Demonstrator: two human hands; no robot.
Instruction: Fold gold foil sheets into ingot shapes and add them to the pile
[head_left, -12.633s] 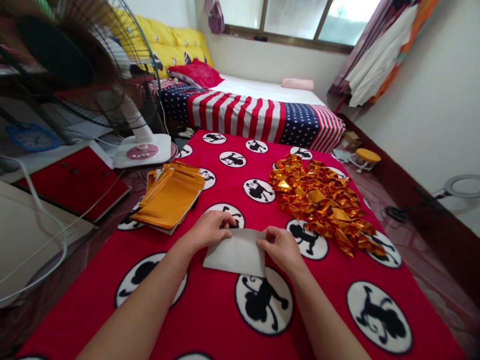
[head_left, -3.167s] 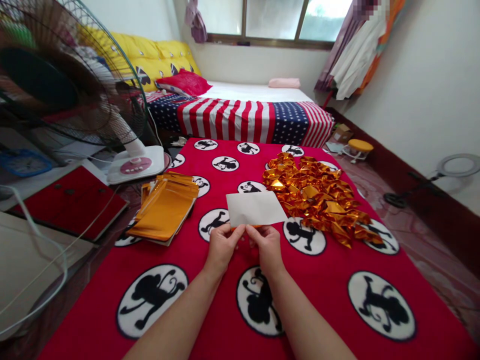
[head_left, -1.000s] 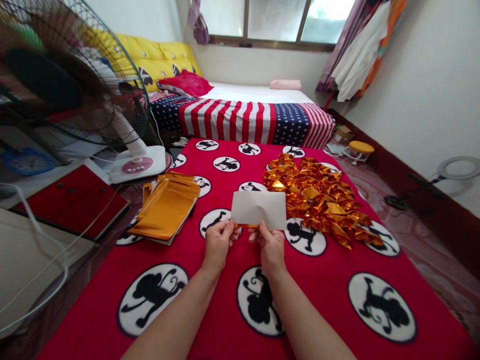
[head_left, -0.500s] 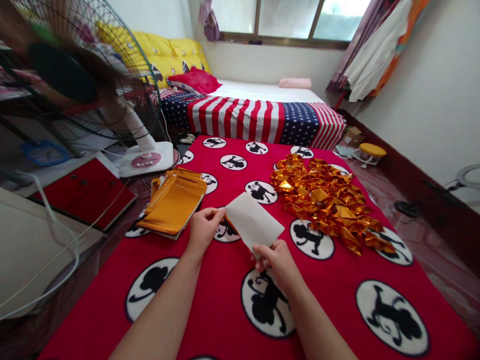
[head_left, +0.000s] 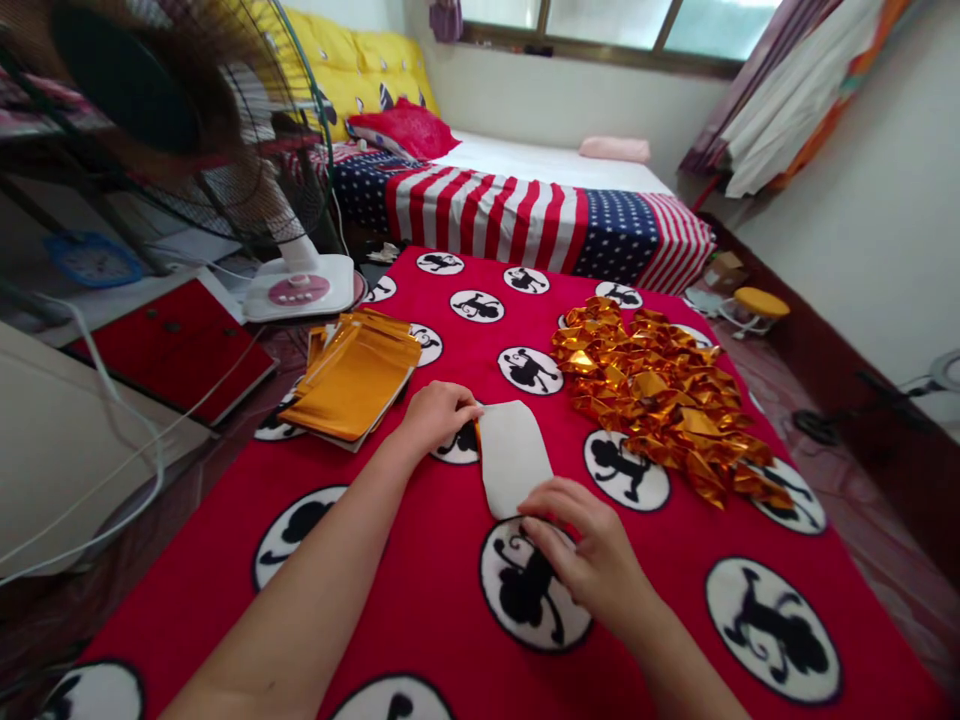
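Head view: your left hand [head_left: 437,417] has its fingers [head_left: 469,411] pinching the far left corner of the white paper [head_left: 514,458], thumb and forefinger pressed together. Your right hand [head_left: 592,535] is at the near right corner, fingers curled in and thumb below them, a gap showing behind the tips; can't tell if they grip the corner or just touch it. The paper lies between your two sets of fingers, white side up, slightly bent, with a thin orange edge along its left side by your left fingertips. Under it all is the red surface [head_left: 435,590] with black monkey figures in white circles; one circle sits partly under your right fingers, another just beside your left ones.

Left of your left fingers, near: a loose stack of gold foil sheets [head_left: 352,380], uneven, some pale edges showing. Right of your right fingers and farther out: a spread pile of crumpled-looking orange foil pieces [head_left: 652,390], shiny, pieces overlapping. Neither hand touches the stack or the pile.

Well beyond your left fingers, up left: the fan [head_left: 292,230], blades blurred, white base with pink panel, and a red board [head_left: 180,345] below it. Straight out past your fingers: the bed [head_left: 517,215] with stars-and-stripes cover, red pillow [head_left: 405,130] on it. Far right of your right fingers: a yellow stool [head_left: 760,302] on the floor.
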